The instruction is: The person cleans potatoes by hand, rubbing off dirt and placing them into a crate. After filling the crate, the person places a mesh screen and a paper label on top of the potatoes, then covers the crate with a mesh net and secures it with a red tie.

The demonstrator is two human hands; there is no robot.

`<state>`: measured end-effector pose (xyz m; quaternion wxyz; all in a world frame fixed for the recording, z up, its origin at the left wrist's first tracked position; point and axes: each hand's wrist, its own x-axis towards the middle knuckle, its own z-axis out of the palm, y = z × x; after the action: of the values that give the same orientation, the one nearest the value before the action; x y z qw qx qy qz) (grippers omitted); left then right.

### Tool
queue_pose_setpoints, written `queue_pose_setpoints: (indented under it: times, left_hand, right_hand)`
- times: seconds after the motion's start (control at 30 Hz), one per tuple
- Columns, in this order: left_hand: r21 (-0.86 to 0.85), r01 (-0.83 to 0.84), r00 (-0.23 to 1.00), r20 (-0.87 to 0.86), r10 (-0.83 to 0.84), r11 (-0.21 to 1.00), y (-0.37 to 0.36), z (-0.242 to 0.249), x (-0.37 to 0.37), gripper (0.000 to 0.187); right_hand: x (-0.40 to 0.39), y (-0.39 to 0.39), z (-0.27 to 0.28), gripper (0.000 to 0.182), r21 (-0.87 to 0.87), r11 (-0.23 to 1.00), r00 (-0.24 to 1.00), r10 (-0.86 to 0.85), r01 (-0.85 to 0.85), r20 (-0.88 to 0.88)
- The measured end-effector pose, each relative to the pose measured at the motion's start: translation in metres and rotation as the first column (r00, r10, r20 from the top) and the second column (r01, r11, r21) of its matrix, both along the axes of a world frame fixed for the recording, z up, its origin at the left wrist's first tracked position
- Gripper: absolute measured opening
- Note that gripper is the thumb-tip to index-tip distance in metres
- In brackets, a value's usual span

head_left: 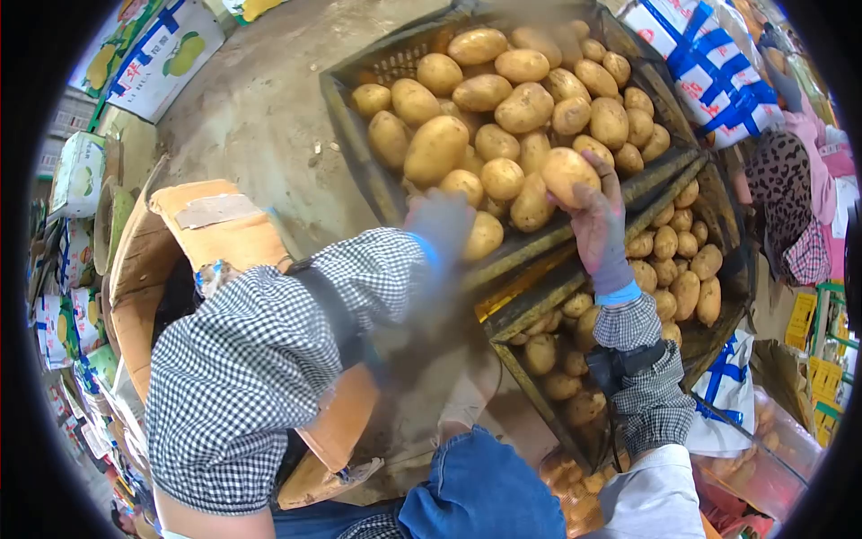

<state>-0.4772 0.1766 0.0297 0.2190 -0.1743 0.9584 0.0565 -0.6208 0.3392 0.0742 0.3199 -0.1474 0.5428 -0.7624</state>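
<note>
My right hand point(600, 225), in a grey glove with a blue cuff, is closed round a potato point(569, 177) above the near edge of a dark crate point(359, 171) lined with black material. Large yellow potatoes point(524, 108) fill that crate. At its near left corner is my left hand point(442, 225), also gloved; motion smears its fingers, so I cannot make out whether it holds anything. Beneath my right forearm, a second crate point(530, 395) holds smaller potatoes point(664, 272). Checked sleeve covers with dark bands are on both arms.
An open cardboard box point(215, 216) stands at left beside my left arm. Printed cartons point(171, 63) line the far left; a blue-taped carton point(709, 67) stands at upper right. Another person in leopard print point(779, 180) is at right. Bagged potatoes point(575, 494) lie near my knee point(485, 485).
</note>
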Motion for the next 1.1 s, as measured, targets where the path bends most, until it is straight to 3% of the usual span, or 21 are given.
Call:
queue_pose_setpoints:
  times: [0.03,0.07,0.17,0.37,0.5,0.57,0.6,0.67,0.77,0.87,0.9,0.97,1.03,1.1]
  left_hand:
    - [0.001,-0.121,0.991,-0.053,0.121,0.993,0.002,-0.015,-0.001,0.030]
    - [0.054,0.020,1.000,0.008,-0.020,0.998,-0.005,0.017,0.002,0.025]
    - [0.059,0.096,0.990,-0.107,-0.089,0.994,-0.009,0.044,0.014,0.023]
    - [0.157,0.034,0.999,0.003,-0.035,0.987,0.006,0.032,0.009,0.024]
    - [0.293,0.016,0.999,-0.052,-0.001,0.956,0.022,0.010,0.018,0.026]
    - [0.336,-0.032,0.995,-0.082,0.063,0.941,0.019,0.033,0.022,0.024]
    - [0.324,-0.009,0.974,-0.209,0.081,0.946,0.017,0.040,0.021,0.027]
    - [0.297,0.031,0.890,-0.443,0.109,0.954,0.015,0.047,0.020,0.035]
    - [0.313,0.242,0.835,-0.550,-0.033,0.918,0.021,0.014,0.017,0.050]
    - [0.383,0.216,0.747,-0.657,0.101,0.898,0.019,0.013,0.022,0.045]
    - [0.422,0.258,0.816,-0.576,0.037,0.869,0.010,0.017,0.028,0.043]
    - [0.522,0.310,0.916,-0.387,-0.104,0.795,-0.015,0.064,0.049,0.040]
    - [0.456,-0.025,0.993,-0.092,0.075,0.890,-0.037,0.120,0.057,0.039]
    - [0.503,-0.064,0.930,-0.282,0.234,0.862,-0.070,0.138,0.075,0.035]
  right_hand:
    - [-0.002,0.008,-0.002,0.054,-0.030,1.000,1.000,-0.007,0.008,0.013]
    - [-0.002,0.008,-0.004,0.055,-0.026,1.000,1.000,-0.012,0.012,0.002]
    - [-0.002,0.005,-0.006,0.054,-0.013,1.000,1.000,-0.002,0.002,-0.022]
    - [0.001,0.005,-0.006,0.054,0.003,1.000,0.997,-0.005,0.005,-0.071]
    - [0.001,0.005,-0.008,0.052,0.037,0.999,0.998,0.003,-0.001,-0.064]
    - [0.000,0.006,-0.007,0.052,0.129,0.992,0.990,0.034,-0.017,-0.136]
    - [0.000,0.005,-0.007,0.052,0.174,0.985,0.985,0.052,-0.022,-0.167]
    - [0.001,0.002,-0.007,0.051,0.098,0.995,0.996,0.015,-0.006,-0.090]
    - [0.002,0.003,-0.005,0.051,0.027,0.999,1.000,-0.019,0.019,-0.003]
    - [0.010,-0.009,0.004,0.051,0.037,0.998,0.997,0.057,-0.055,-0.058]
    - [0.016,-0.017,0.005,0.050,0.047,0.995,0.992,0.090,-0.086,-0.092]
    - [0.028,-0.041,0.014,0.047,0.081,0.993,0.876,0.111,-0.082,-0.470]
    - [0.044,-0.061,0.014,0.046,0.102,0.993,0.605,0.048,0.055,-0.795]
    - [0.055,-0.070,-0.014,0.045,0.403,0.915,0.274,0.386,0.008,-0.881]
